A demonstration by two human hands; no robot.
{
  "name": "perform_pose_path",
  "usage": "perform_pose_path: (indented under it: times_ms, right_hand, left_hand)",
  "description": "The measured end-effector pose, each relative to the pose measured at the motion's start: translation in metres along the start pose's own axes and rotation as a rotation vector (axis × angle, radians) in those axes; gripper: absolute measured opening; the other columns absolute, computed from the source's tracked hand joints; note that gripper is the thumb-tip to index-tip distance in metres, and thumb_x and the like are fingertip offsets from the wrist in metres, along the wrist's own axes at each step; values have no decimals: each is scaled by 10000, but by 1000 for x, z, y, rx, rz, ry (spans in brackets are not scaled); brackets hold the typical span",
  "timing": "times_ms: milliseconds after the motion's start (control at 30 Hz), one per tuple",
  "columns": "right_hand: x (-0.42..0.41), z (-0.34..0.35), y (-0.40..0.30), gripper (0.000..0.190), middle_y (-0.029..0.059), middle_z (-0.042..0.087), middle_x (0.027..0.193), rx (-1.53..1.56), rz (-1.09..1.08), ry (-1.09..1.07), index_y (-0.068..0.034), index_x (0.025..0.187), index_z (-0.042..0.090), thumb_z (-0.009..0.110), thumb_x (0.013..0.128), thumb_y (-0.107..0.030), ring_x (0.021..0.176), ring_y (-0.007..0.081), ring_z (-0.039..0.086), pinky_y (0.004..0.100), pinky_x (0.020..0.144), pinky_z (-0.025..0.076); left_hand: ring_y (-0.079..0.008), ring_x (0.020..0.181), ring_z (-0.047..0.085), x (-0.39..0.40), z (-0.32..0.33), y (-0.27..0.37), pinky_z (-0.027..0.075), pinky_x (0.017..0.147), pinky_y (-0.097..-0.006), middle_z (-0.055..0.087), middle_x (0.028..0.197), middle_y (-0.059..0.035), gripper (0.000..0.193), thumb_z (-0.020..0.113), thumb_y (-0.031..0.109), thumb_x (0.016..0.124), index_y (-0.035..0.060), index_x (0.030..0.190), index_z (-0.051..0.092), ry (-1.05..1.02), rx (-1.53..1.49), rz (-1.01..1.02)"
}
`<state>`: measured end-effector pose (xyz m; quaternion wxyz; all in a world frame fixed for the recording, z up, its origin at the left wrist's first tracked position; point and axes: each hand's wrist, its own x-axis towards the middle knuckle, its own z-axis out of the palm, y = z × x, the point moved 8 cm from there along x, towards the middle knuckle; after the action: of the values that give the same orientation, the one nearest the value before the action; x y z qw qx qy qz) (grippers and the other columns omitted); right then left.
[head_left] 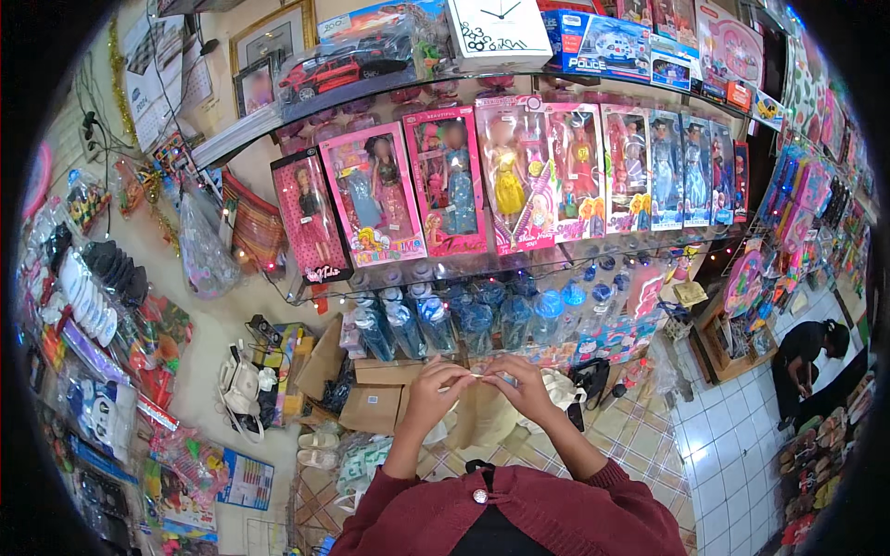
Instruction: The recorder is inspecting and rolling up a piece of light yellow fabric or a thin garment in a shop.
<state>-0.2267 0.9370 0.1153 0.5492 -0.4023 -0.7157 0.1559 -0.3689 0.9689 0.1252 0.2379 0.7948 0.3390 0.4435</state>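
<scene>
My left hand (437, 393) and my right hand (518, 389) meet in front of my chest, over a tan, sheet-like thing that I cannot name. Between the fingertips of both hands is a small, pale, thin object (477, 376), pinched from either side and too small to identify. Beyond the hands stand blue plastic bottles (434, 323) on a lower shelf. Above them boxed fashion dolls (511, 174) line a glass shelf (417, 267).
Open cardboard boxes (372, 406) stand on the tiled floor beyond my left arm. A white handbag (240, 386) lies further left. Near the shelf is a red-capped drink bottle (633, 373). A person (803, 361) bends forward at the far right, beside rows of sandals (824, 445).
</scene>
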Motion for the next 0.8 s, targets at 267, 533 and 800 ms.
perform_pose_path:
  times_ms: [267, 533, 800]
  right_hand:
    - [-7, 29, 6, 155, 75, 593, 796, 25, 87, -39, -68, 873, 630, 636, 737, -143, 771, 243, 550, 338, 709, 377]
    - [10, 63, -16, 163, 58, 569, 769, -89, -135, -45, -79, 886, 639, 629, 732, -130, 738, 227, 525, 324, 704, 370]
    - [23, 98, -31, 163, 51, 517, 758, -159, -314, -111, -60, 884, 601, 627, 726, -93, 754, 211, 510, 330, 718, 357]
  left_hand:
    - [-215, 735, 608, -19, -13, -7, 339, 956, -453, 635, 770, -80, 98, 655, 115, 721, 34, 772, 640, 104, 64, 46]
    - [-214, 760, 582, -34, -43, -11, 314, 974, -470, 620, 798, -70, 84, 622, 100, 738, 47, 802, 631, 154, 298, 136]
    - [-234, 839, 540, -40, -62, -29, 257, 1000, -487, 569, 841, -73, 100, 579, 123, 778, 46, 839, 562, 114, 347, 90]
